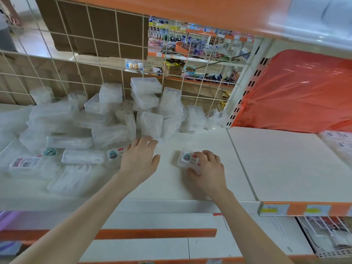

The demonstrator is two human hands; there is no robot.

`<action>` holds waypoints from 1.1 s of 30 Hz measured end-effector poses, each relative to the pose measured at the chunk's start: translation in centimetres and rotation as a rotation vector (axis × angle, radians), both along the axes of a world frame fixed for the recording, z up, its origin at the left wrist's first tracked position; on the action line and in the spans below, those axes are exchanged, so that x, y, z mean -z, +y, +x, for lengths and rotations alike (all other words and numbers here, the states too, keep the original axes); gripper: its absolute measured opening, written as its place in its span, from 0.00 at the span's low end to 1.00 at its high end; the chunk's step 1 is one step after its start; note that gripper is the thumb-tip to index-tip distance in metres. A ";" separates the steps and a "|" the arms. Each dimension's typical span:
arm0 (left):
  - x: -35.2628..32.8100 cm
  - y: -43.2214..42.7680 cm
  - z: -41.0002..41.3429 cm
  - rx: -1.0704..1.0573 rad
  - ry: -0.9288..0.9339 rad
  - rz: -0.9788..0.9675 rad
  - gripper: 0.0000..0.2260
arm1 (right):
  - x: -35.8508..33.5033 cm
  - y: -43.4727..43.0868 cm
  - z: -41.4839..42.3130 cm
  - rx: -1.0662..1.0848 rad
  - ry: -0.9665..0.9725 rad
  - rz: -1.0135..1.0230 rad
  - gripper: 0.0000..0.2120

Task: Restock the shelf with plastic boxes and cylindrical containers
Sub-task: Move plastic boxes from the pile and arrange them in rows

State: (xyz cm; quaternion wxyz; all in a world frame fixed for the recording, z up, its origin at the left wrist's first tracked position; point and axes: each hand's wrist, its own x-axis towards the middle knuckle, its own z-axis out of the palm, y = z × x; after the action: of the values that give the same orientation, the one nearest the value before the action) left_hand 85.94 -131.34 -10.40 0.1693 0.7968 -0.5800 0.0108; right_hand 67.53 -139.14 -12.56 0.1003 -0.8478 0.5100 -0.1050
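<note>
A jumbled pile of clear plastic boxes covers the left half of the white shelf. Two clear cylindrical containers stand at the back left by the wire grid. My right hand grips one small clear box with a sticker label, set flat on the bare shelf to the right of the pile. My left hand lies with fingers spread on the shelf, touching another labelled box at the pile's front edge.
A wire grid backed by cardboard closes the shelf's rear. An orange plastic bag fills the neighbouring bay at right, beyond a slotted upright. Packaged goods lie at far right. Another person stands at top left, behind the grid.
</note>
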 end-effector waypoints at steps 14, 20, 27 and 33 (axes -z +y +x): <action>-3.7 -5.0 2.2 0.003 -0.177 -0.004 0.22 | -1.8 0.2 2.7 -0.159 -0.144 -0.038 0.21; -3.7 -0.9 2.7 0.267 -0.166 -0.468 0.12 | -3.7 -0.1 3.2 -0.147 -0.545 0.186 0.18; -2.9 2.7 3.5 0.532 -0.213 -0.636 0.12 | -6.4 -0.2 3.9 -0.390 -0.628 0.567 0.24; -2.3 4.1 3.6 0.526 -0.194 -0.675 0.10 | -6.4 0.3 4.9 -0.500 -0.579 0.574 0.32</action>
State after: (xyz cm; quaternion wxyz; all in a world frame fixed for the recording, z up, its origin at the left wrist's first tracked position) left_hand 89.54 -127.27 -8.10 0.3618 0.5173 -0.7405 0.2307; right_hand 72.42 -138.86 -6.16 0.4903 -0.8185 0.2500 -0.1645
